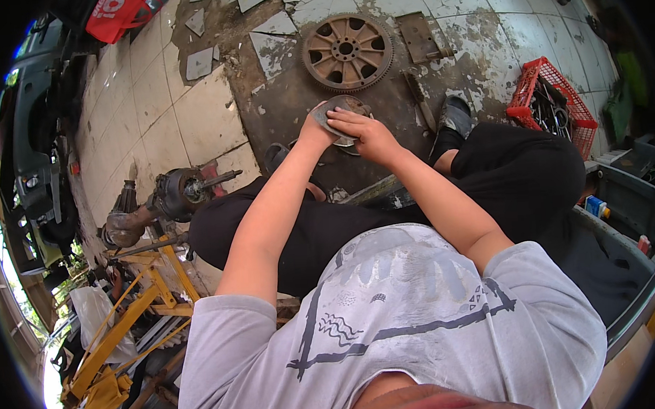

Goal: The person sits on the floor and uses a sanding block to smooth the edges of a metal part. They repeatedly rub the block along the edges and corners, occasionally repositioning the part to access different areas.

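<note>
A dark grey round metal disc (343, 103) is held up in front of me, tilted, between my two hands. My left hand (315, 131) is closed round its left edge. Across the disc's face lie the stretched fingers of my right hand (371, 138); its thumb is hard to make out. Beneath my hands another round metal part (348, 151) shows only in pieces. Just beyond the disc, a rusty toothed flywheel (347, 49) with spokes and a centre hole lies flat on the dirty floor.
Right of the flywheel are a rusty metal plate (416, 38) and a long metal bar (419, 102). A red plastic crate (581, 119) holds tools. At left stands a greasy axle-like assembly (175, 194), near a yellow metal frame (127, 330). Broken tiles (200, 64) lie farther off.
</note>
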A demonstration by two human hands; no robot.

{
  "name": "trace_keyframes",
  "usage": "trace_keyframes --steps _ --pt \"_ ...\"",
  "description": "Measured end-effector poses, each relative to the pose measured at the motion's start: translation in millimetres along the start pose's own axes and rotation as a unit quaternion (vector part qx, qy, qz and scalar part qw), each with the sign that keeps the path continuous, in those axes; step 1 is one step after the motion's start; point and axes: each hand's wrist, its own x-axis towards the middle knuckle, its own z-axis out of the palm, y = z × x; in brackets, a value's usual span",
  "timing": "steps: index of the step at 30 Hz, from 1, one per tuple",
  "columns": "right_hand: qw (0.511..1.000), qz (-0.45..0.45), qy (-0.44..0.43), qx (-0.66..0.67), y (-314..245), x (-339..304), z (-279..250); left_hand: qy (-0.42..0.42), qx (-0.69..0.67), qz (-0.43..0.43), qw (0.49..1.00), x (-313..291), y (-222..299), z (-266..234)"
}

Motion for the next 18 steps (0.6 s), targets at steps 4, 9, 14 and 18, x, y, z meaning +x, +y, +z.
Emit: trace_keyframes --steps 4,9,14,18 --pt "0.996 0.082 0.039 -0.017 52 -15 6 0.012 -0.010 -0.031 0.999 -8 20 -15" --pt "0.998 0.044 0.030 -0.022 27 -8 8 -0.006 -0.137 -0.058 0.989 -16 11 -32" --pt "0.995 0.058 0.069 0.032 21 -2 3 0.033 -0.104 -0.041 0.993 -22 1 -13" --pt "0.994 0.066 0.074 -0.042 25 -13 15 0.034 -0.077 -0.018 0.996 -15 -3 -13"
